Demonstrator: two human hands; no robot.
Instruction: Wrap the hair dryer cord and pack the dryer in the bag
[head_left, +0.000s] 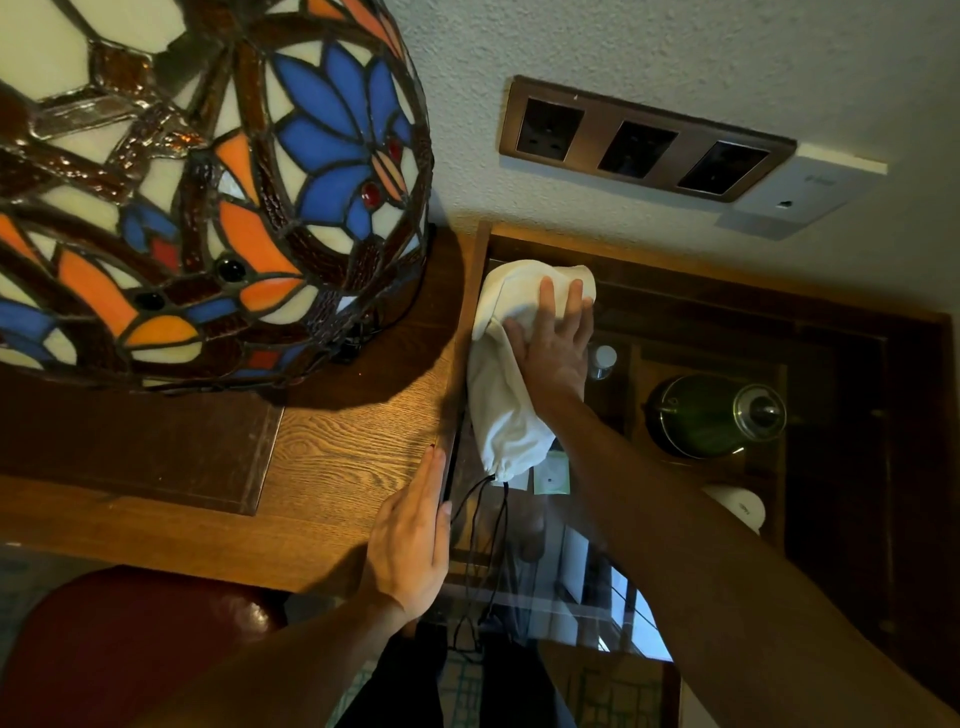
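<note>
The right hand (553, 340) lies flat, fingers spread, pressing on the white bag (501, 400), which rests on the glass counter (691, 322) just right of the lamp (208, 176). The bag bulges, its neck drawn in and black drawstrings (491, 525) trailing, so the dryer, hidden, seems packed. The left hand (410, 540) rests flat and empty on the wood edge below the lamp. Little seems left.

Both forearms are seen bare to the frame edge; no sleeves, w/o watch, rings or gloves. Left hand (410, 545) and right hand (556, 343) are uncovered, nails kept short. Dark trousers (400, 691) are worn, seen at bottom centre betw. the arms. Footwear can't be made out.
</note>
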